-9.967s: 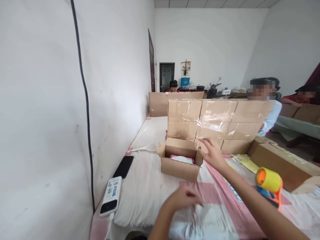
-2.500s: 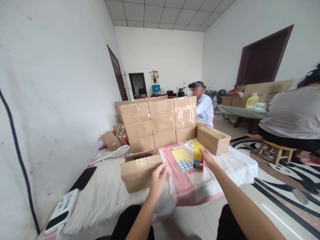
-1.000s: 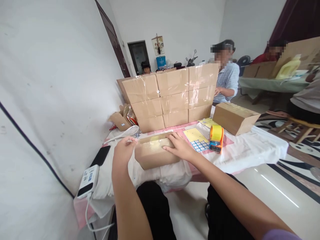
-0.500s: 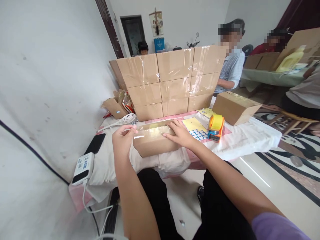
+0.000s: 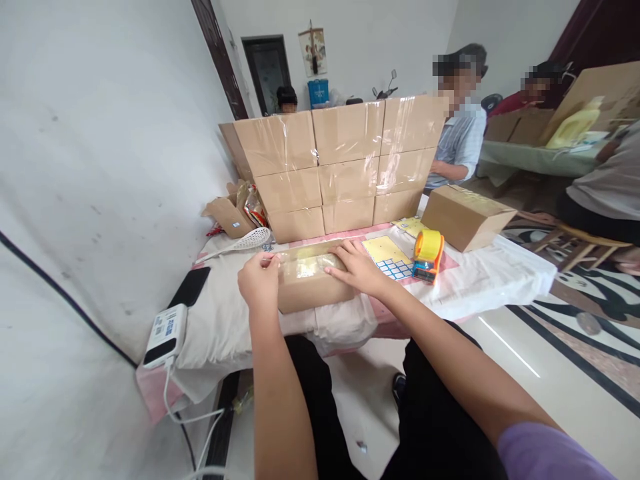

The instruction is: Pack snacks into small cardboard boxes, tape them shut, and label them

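A small closed cardboard box (image 5: 310,283) with shiny clear tape along its top lies on the table's near edge. My left hand (image 5: 259,283) curls over the box's left end, fingers bent against it. My right hand (image 5: 354,268) lies flat on the right part of the lid, fingers spread. An orange and yellow tape dispenser (image 5: 428,256) stands on the cloth to the right, apart from both hands. A yellow label sheet (image 5: 389,257) lies between the box and the dispenser.
A wall of several taped cartons (image 5: 340,167) stands behind. A larger carton (image 5: 466,216) sits at the right. A white swatter (image 5: 245,241), black phone (image 5: 189,287) and white power bank (image 5: 166,328) lie left. Other people sit beyond and at the right.
My left hand has slid from the box's top left corner down over its left end. The right hand stays pressed on the lid. The view shifted slightly.
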`<state>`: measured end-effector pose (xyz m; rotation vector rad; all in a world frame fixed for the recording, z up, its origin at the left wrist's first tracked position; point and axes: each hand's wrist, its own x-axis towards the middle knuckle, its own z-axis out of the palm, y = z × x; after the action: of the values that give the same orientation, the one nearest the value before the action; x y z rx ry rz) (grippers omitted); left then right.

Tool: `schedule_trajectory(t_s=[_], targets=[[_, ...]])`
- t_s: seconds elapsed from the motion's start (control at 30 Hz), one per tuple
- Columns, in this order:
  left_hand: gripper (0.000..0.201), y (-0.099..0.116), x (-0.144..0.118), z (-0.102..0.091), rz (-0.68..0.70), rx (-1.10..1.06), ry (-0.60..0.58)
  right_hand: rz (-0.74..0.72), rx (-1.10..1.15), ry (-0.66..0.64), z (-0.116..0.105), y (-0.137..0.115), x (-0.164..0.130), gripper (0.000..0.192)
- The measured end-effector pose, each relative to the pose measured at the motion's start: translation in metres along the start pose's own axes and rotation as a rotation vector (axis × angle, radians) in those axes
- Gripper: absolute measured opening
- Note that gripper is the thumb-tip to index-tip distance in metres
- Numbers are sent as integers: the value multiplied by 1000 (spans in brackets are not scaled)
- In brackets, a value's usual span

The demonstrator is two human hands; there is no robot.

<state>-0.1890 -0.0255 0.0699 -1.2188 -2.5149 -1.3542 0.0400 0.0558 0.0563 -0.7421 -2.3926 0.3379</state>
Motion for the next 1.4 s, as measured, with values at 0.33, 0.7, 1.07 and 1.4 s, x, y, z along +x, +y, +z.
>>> schedule_trajectory(t_s=[0.33,0.7,1.07,1.4], targets=[[15,-1,-3,8,-54,39,85,38,-4,-58,0,-1,2,45],[37,-17,9,27,-299,-417,-12,51,29,-7,5,-1,2,37],[75,-58,22,24,-328,-814,-404,169,584,-194,11,49,-14,133],[55,-46,-3,16,-338,-1151,-380,38,526,202,-9,22,-38,115]])
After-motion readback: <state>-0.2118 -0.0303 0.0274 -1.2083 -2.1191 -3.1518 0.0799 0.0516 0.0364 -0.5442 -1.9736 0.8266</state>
